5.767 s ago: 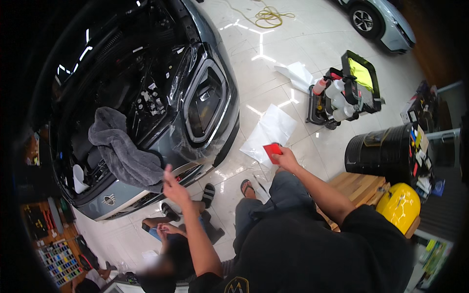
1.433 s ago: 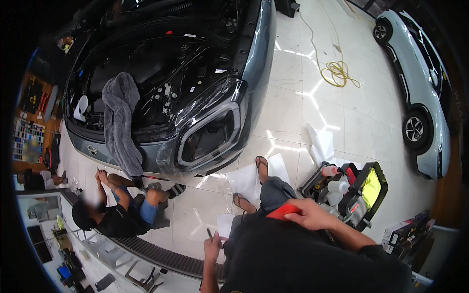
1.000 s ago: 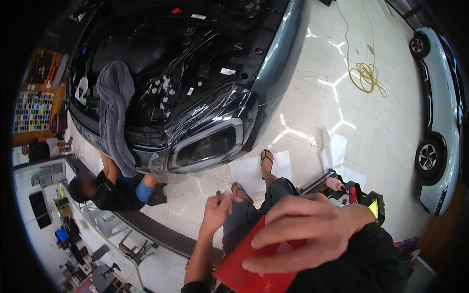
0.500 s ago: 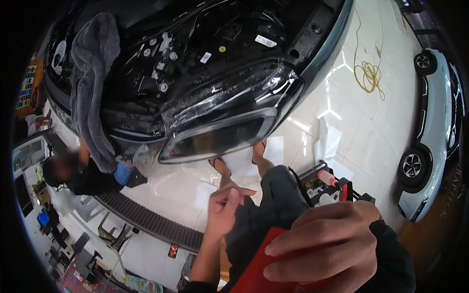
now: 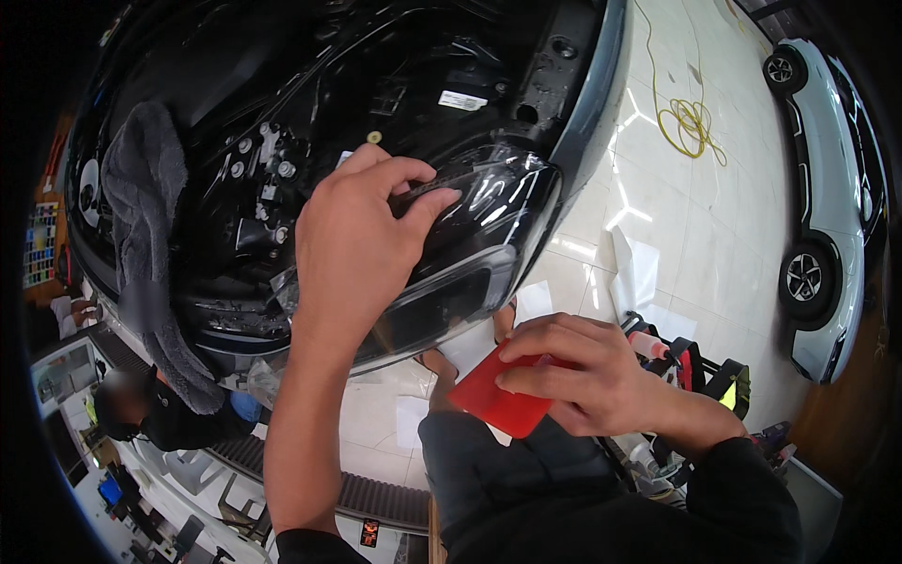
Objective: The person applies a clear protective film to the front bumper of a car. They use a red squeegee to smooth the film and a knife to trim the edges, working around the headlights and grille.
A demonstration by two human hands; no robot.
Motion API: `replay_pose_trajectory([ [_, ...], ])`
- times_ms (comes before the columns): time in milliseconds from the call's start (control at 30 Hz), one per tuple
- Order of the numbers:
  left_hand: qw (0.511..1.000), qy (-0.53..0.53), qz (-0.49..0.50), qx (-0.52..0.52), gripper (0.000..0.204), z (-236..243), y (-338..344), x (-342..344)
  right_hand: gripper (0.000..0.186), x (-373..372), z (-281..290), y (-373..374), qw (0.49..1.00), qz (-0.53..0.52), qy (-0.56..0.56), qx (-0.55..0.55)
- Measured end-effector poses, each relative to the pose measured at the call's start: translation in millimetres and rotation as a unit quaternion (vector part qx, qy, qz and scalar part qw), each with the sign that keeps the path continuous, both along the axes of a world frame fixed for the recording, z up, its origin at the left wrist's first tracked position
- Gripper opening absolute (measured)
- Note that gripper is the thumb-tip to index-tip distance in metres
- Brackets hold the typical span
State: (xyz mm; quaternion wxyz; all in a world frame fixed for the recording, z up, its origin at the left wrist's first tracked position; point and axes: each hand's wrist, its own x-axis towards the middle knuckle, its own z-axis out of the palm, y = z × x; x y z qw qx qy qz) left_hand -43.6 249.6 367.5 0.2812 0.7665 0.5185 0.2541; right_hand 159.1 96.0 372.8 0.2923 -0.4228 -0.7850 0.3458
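My left hand (image 5: 362, 221) reaches over the front of a dark car, thumb and forefinger pinched at the upper edge of the clear film (image 5: 484, 183) that covers the headlight (image 5: 451, 296). The bit between the fingertips is mostly hidden. The film looks wet and glossy, and loose film sticks out along the headlight's lower left. In my right hand (image 5: 587, 371), a flat red squeegee (image 5: 503, 390) is gripped between thumb and fingers, held in front of my legs, apart from the car.
A grey towel (image 5: 146, 188) drapes over the car's front at left; a person (image 5: 169, 409) sits low beyond it. To the right are a tool cart with a pink-capped bottle (image 5: 646, 345), a coiled yellow hose (image 5: 691, 127) and a white car (image 5: 832, 216). White sheets (image 5: 636, 268) lie on the tiles.
My left hand has moved up and forward from above my legs to the headlight's top edge. My right hand, with the red squeegee, has moved forward and left, away from my body.
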Motion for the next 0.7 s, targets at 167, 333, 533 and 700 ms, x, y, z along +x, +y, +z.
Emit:
replay_pose_trajectory([
  [167,0.996,0.071,-0.04,-0.031,0.022,6,10,8,0.047,16,0,0,1.0,0.001,-0.002,-0.03],
  [333,0.99,0.122,-0.068,-0.028,0.014,16,11,5,0.049,23,-4,14,1.0,0.01,-0.026,-0.003],
  [533,0.992,0.093,-0.085,-0.013,0.014,19,13,-2,0.05,18,-17,41,0.971,-0.007,-0.134,0.196],
  [700,0.991,0.049,-0.09,-0.089,0.021,17,19,-4,0.047,8,-26,59,0.944,0.008,-0.211,0.255],
])
